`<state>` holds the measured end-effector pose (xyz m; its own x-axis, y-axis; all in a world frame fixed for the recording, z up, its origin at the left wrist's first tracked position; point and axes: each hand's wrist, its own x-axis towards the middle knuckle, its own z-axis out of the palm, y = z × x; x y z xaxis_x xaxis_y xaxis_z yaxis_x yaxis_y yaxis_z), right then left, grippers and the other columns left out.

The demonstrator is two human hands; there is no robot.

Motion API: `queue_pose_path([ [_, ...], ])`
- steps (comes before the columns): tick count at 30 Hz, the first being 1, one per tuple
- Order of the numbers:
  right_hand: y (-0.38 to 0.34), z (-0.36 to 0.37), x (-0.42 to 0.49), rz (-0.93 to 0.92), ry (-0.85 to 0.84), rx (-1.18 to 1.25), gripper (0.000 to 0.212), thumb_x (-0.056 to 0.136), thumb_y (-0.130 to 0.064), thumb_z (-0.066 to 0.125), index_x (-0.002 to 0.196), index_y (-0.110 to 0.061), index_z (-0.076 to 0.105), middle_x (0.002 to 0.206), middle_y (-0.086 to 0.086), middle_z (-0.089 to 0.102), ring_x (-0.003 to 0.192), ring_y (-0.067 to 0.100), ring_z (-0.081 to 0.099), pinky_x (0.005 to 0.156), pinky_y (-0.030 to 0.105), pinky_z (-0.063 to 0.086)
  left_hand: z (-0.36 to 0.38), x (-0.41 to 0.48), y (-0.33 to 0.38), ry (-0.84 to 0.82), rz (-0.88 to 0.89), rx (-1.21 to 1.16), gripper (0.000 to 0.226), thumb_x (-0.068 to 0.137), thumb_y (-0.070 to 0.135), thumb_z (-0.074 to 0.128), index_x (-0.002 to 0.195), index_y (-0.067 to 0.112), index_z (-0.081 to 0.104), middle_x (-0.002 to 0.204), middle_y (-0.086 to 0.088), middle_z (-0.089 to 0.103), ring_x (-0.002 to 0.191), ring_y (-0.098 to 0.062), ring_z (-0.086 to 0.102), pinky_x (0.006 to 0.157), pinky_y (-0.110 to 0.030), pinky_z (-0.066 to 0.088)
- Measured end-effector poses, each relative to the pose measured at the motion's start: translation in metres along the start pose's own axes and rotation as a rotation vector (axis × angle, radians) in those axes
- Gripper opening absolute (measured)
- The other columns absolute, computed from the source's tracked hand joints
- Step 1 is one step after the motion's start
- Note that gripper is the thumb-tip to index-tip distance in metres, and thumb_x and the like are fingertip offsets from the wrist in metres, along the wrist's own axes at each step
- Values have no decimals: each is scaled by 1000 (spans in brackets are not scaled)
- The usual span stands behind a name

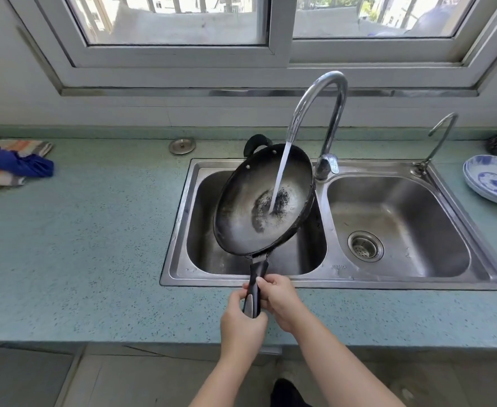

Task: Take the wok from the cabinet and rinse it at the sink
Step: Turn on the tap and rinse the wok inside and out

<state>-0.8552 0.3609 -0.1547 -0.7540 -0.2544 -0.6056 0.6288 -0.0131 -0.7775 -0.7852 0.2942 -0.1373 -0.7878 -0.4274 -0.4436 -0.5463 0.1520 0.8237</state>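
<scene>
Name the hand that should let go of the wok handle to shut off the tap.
Right, probably. The right hand sits on the side of the wok handle nearer the faucet, whose base stands right of the wok. The left hand grips lower and can likely hold on alone.

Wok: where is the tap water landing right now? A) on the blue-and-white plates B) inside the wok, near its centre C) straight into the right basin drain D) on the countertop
B: the stream from the tall faucet falls into the wok, tilted over the left basin, and hits the dark patch near its middle, while both hands, left hand and right hand, hold the handle.
</scene>
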Motion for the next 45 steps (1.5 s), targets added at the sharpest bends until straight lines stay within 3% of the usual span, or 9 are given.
queue_pose_path([
  [8,4,-9,4,33,68,-31,26,97,-4,39,85,1,62,75,11,65,61,16,63,51,21,53,11,-3,10,-31,20,-10,35,74,5,64,95,27,47,74,7,59,62,-11,56,46,-16,37],
  [14,8,-10,13,6,203,-234,22,87,-9,57,105,2,63,100,22,69,94,34,67,85,47,55,14,-2,3,-42,21,41,32,77,10,65,94,29,46,72,7,59,63,-6,55,43,-12,37],
  [18,9,-15,9,-28,187,-370,14,83,-9,60,89,-2,70,85,16,71,83,30,67,81,46,53,18,0,-2,-41,52,120,27,81,18,63,99,30,47,71,11,58,63,-3,53,48,-13,35],
  [20,10,-16,10,-56,194,-448,13,80,-12,62,85,-5,72,84,15,73,83,29,67,80,44,53,17,0,-3,-24,93,228,27,83,23,61,107,25,51,76,4,63,69,-14,58,50,-22,36],
  [24,6,-17,9,-73,203,-514,18,80,-16,65,94,-6,70,90,11,72,87,26,67,84,43,55,17,2,-6,-2,135,424,42,83,34,58,121,21,48,98,-10,70,92,-33,63,65,-31,40],
  [33,-19,-42,-5,-155,225,-545,32,83,-19,61,114,-9,60,102,8,67,94,21,66,87,39,53,14,15,4,100,297,576,59,85,39,56,136,13,40,120,-7,53,106,-22,54,84,-29,43],
  [38,-57,-74,-1,-307,337,-602,29,89,-15,55,117,-7,57,93,1,60,85,15,57,76,21,38,27,38,31,171,510,696,53,69,28,71,113,1,59,90,-14,60,80,-30,60,62,-34,52],
  [40,-72,-89,7,-370,401,-643,31,89,-13,55,119,-5,56,97,3,59,86,15,56,77,20,37,36,45,49,166,565,732,51,68,33,62,108,2,63,85,-12,62,73,-28,61,55,-34,54],
  [45,-106,-126,35,-515,487,-868,40,89,-12,53,128,0,48,124,16,51,114,28,51,94,30,36,63,68,87,98,682,824,55,70,39,44,108,4,63,95,-14,66,81,-32,64,62,-38,56],
])
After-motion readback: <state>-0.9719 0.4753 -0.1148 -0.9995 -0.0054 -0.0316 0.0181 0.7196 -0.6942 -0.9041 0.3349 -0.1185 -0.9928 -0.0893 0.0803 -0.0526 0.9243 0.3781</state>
